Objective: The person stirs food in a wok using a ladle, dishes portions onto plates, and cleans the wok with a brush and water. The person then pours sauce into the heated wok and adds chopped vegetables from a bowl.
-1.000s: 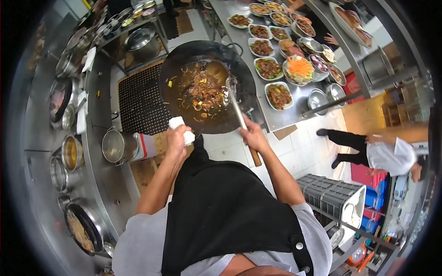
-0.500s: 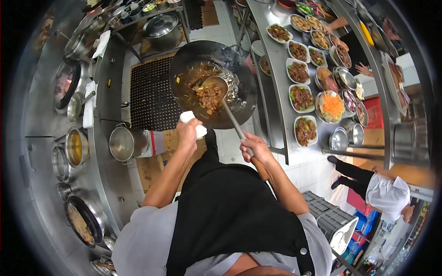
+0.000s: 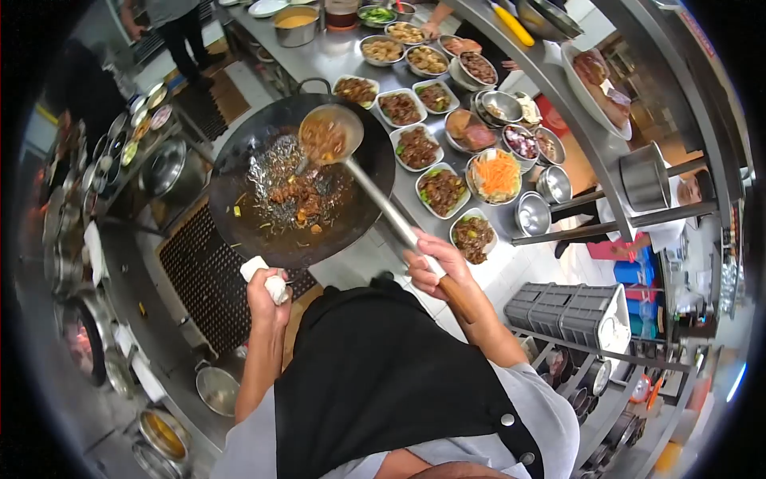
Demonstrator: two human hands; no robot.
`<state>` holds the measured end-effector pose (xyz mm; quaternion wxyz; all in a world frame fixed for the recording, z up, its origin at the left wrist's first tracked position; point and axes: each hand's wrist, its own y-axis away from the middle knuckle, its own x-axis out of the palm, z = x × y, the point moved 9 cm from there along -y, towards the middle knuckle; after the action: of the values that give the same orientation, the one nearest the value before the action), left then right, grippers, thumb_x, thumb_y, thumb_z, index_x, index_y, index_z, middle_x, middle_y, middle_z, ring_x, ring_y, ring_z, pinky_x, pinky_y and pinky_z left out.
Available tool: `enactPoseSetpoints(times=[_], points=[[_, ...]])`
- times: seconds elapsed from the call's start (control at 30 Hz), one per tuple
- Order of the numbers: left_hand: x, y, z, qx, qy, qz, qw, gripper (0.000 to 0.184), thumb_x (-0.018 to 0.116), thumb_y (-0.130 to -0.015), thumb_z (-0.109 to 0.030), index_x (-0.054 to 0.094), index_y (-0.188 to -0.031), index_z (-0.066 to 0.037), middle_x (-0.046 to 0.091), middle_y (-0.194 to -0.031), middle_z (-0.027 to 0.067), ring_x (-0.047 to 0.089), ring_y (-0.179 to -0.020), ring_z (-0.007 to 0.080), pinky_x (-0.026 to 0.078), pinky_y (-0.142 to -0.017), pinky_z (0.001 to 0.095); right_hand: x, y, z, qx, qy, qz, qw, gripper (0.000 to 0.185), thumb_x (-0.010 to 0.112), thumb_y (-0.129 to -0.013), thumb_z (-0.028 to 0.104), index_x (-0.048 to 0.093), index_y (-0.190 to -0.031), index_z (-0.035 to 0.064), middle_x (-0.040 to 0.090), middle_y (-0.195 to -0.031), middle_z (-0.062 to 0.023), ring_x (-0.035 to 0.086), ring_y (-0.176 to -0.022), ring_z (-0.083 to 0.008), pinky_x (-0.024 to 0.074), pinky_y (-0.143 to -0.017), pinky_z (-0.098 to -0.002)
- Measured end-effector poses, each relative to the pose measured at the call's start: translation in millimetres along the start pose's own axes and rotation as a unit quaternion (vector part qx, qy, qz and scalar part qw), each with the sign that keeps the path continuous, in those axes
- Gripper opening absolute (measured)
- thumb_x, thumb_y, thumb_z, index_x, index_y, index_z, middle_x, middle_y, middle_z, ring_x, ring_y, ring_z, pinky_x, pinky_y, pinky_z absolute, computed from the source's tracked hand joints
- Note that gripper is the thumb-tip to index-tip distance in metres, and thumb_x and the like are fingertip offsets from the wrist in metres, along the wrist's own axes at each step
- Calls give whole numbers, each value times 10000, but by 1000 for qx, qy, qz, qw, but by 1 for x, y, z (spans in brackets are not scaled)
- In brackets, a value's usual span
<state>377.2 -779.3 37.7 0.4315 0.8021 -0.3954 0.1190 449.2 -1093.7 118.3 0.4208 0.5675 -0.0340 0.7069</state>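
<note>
A large dark wok (image 3: 369, 185) is in front of me, with saucy brown meat (image 3: 300, 206) in its bottom. My left hand (image 3: 266, 300) is closed round a folded white cloth (image 3: 266, 278) at the wok's near rim; any handle under the cloth is hidden. My right hand (image 3: 437, 268) grips a long ladle (image 3: 381, 199) with a wooden handle end. Filled with meat and sauce, the ladle's bowl is held over the wok's far right part. White dishes of meat and greens, such as the nearest dish (image 3: 472, 237), stand on the steel counter right of the wok.
On the steel counter (image 3: 297, 65) are bowls of ingredients, a bowl of shredded carrot (image 3: 495, 176) and a pot of orange liquid (image 3: 295, 25). Another person's hand (image 3: 431, 30) is at the counter's far side. Grey crates (image 3: 550, 310) stand at right; a black mat (image 3: 203, 267) covers the floor.
My body and view have turned right, towards the counter. The wok has come close beside the dishes. The ladle has risen from the wok's bottom, now carrying meat and sauce.
</note>
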Motion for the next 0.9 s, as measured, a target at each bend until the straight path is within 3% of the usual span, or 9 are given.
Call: enactPoseSetpoints(times=[0.13,0.17,0.2,0.3,0.37,0.57,0.7,0.83,0.9], points=[[41,-53,-10,19,-7,21,1000,125,604,-820,-110,549,-931,-92,613,-713,62,602,-565,161,436,-417,286,16,1,88,-102,21,72,992,384,565,-1020,235,488,-1392,184,502,-746,-21,451,-453,-126,359,-380,-277],[54,-57,-16,29,-24,32,999,125,606,-818,-106,553,-930,-92,612,-716,52,601,-565,155,424,-416,284,10,4,111,-135,28,6,990,382,567,-1017,233,496,-1390,186,504,-742,-7,453,-455,-125,362,-384,-270],[60,-60,-18,30,-24,32,999,125,606,-818,-106,553,-930,-92,612,-716,52,601,-565,155,424,-416,284,9,1,133,-173,41,-4,984,336,515,-1053,242,482,-1362,115,463,-724,-6,440,-460,-101,360,-367,-255],[73,-69,-33,63,-10,-1,998,124,616,-817,-105,553,-923,-91,619,-714,61,594,-533,157,432,-409,273,-27,-15,194,-208,138,-66,966,419,515,-1050,217,430,-1457,168,492,-721,-5,466,-472,-110,383,-411,-269],[71,-78,-34,65,-14,1,998,172,620,-816,-97,532,-963,-108,612,-726,50,611,-568,158,415,-403,271,-58,-34,231,-213,237,-118,941,562,527,-1030,165,358,-1565,200,525,-697,-6,501,-472,-123,412,-418,-283],[66,-92,-28,96,-12,-59,994,230,619,-826,-97,505,-1025,-121,614,-728,43,618,-584,156,404,-394,269,-164,-93,295,-204,350,-251,879,517,587,-981,126,502,-1489,177,551,-677,3,515,-455,-118,433,-407,-275],[61,-94,-26,101,1,-110,989,170,605,-844,-110,530,-997,-116,632,-709,52,606,-554,144,407,-388,274,-173,-98,306,-203,384,-313,845,474,586,-975,119,545,-1446,155,541,-669,9,513,-463,-112,431,-410,-274],[53,-105,-28,87,-8,-107,990,196,601,-826,-97,514,-1001,-115,615,-725,52,614,-592,162,415,-406,287,-177,-93,312,-230,394,-286,843,394,595,-983,139,579,-1375,113,556,-694,-2,510,-468,-115,414,-418,-276],[52,-109,-28,81,-6,-99,992,197,601,-826,-97,515,-1002,-116,616,-724,53,613,-591,163,415,-406,287,-184,-95,312,-181,418,-297,839,457,595,-962,124,560,-1417,139,537,-678,11,508,-478,-114,432,-418,-284]])
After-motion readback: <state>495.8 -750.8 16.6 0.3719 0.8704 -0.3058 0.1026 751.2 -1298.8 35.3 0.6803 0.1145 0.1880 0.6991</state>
